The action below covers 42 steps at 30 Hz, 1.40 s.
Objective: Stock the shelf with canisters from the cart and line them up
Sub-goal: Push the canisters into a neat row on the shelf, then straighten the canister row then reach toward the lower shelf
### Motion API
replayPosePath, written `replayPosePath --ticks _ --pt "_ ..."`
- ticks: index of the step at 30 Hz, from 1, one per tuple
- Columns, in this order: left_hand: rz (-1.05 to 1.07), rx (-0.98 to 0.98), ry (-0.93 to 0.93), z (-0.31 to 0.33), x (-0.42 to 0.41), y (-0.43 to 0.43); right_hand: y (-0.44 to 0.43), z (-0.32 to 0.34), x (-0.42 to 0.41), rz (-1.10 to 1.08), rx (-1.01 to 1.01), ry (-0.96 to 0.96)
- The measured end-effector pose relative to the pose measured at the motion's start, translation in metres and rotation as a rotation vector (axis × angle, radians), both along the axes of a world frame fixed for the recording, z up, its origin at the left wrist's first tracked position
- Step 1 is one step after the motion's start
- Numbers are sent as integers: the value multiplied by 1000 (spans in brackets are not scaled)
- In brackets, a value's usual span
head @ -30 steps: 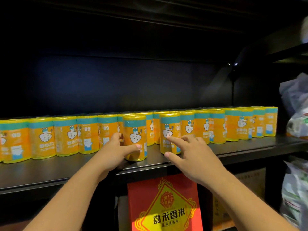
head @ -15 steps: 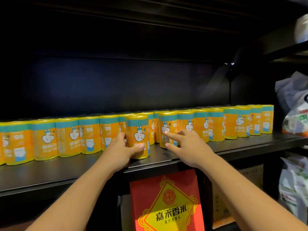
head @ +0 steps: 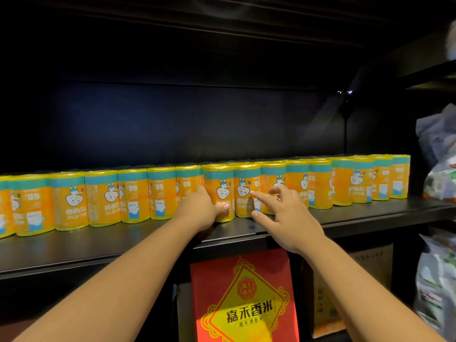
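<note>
Overall level: dim. We see the top third and the lower left sunk in near-black.
Light source: from the front, near the camera; we find a faint bluish patch on the back panel (head: 153, 124).
Brightest parts: the canisters (head: 158, 193), the forearms (head: 128, 280) and the red box (head: 243, 287) stand out warm and saturated.
Glare: soft sheen on the canisters' plastic wrap; a small glint (head: 345, 92) high on the right.
Shadows: the shelf (head: 98, 245) is dark, with a dull reflection under the row.
Sharpness: the centre is fairly crisp and we can read the box's print; the bags (head: 439, 174) at the right edge are smeared.
Distortion: wide-angle, so the row and the shelf edge run bowed.
</note>
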<state>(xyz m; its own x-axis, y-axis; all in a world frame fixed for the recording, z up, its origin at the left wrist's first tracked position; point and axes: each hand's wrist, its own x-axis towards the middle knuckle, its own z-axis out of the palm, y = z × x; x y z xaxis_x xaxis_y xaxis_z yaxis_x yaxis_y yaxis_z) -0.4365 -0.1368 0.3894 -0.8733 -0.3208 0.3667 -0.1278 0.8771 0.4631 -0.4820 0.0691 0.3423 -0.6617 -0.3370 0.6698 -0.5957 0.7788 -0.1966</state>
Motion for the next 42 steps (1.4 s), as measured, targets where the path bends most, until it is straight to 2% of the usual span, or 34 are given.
replayPosePath --ticks 11,13,16,20,23,28,30,35,39,42 --pt "109 -35 -83 3 -8 10 0 0 -3 -4 8 10" --pt "129 -107 -123 2 -5 7 -2 2 -3 -2 21 -4" --pt "171 -369 -128 -11 10 3 1 6 5 30 14 -11" --pt "179 -530 177 -27 47 3 17 -9 34 64 -31 92" --pt "57 -611 412 -54 79 8 32 -40 63 112 -70 120" --pt "-54 -733 651 -145 126 19 46 -102 99 168 -73 71" --pt "-90 -726 623 -183 137 20 49 -127 108 176 -48 28" --pt "-102 -529 358 -264 164 17 56 -196 131 188 -5 -145" --pt "-17 -317 70 -319 202 10 55 -264 153 189 32 -395" --pt "47 -273 -57 -355 234 6 46 -314 173 230 95 -554"
